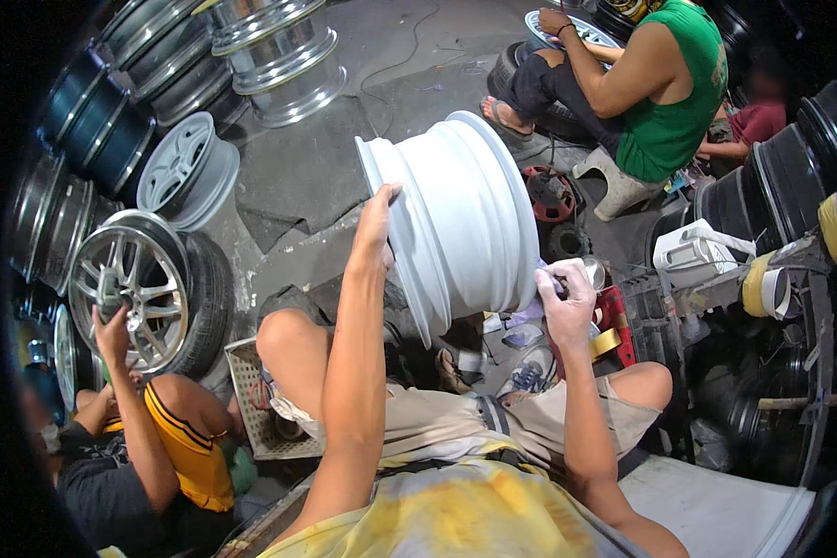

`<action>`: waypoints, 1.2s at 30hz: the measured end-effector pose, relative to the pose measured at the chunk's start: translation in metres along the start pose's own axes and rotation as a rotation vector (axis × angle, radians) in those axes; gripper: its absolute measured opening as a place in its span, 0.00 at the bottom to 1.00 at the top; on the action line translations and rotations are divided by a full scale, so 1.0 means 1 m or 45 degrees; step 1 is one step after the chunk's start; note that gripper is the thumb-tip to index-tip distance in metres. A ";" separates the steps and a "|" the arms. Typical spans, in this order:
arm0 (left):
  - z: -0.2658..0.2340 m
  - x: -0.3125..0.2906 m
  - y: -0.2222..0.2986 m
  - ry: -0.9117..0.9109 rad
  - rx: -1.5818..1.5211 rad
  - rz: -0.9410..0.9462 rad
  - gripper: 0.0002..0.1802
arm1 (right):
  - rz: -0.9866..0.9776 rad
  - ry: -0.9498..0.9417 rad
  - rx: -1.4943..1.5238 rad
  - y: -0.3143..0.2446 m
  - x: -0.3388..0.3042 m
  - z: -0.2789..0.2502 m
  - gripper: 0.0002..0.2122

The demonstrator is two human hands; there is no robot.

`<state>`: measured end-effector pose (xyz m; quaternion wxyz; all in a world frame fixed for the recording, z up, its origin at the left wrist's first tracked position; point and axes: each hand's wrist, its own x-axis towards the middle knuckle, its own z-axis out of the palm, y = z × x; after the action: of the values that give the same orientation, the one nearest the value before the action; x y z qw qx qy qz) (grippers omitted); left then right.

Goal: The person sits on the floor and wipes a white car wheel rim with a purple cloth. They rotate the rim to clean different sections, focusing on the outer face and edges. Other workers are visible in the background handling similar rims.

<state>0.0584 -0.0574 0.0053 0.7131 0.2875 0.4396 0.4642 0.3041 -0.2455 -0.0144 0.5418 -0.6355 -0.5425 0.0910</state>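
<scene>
A white wheel rim (465, 219) is tilted on its side in front of me, above my knees, its barrel facing up. My left hand (378, 223) is wrapped over the rim's left lip, with the thumb on top and the fingers partly hidden behind the edge. At the opposite lip, my right hand (567, 293) is closed in a pinch, its fingertips whitish with dust. Whether a small piece sits between those fingers cannot be made out. The underside of the rim and whatever supports it are hidden.
Stacked rims (279, 65) stand at the far left, near a grey spoked wheel (181, 167). A co-worker at left handles a wheel with a tyre (200, 307). Another in a green top (670, 84) sits far right. A plastic basket (274, 437) is by my left leg.
</scene>
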 end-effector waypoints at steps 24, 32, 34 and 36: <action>-0.002 -0.032 -0.030 -0.063 0.044 0.100 0.21 | -0.629 -0.131 -0.589 -0.033 0.060 0.082 0.07; -0.001 -0.027 -0.017 -0.018 0.097 0.154 0.22 | -0.660 -0.346 -0.593 -0.028 0.087 0.084 0.13; -0.001 -0.019 -0.014 -0.020 0.095 0.140 0.22 | -0.656 -0.387 -0.623 -0.019 0.049 0.058 0.14; 0.000 -0.015 -0.016 0.031 0.099 0.141 0.23 | -0.636 -0.418 -0.729 -0.017 0.028 0.047 0.16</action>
<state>0.0620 -0.0781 -0.0025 0.6693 0.3330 0.4494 0.4890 0.2725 -0.1985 -0.0063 0.2548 -0.5864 -0.7626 -0.0978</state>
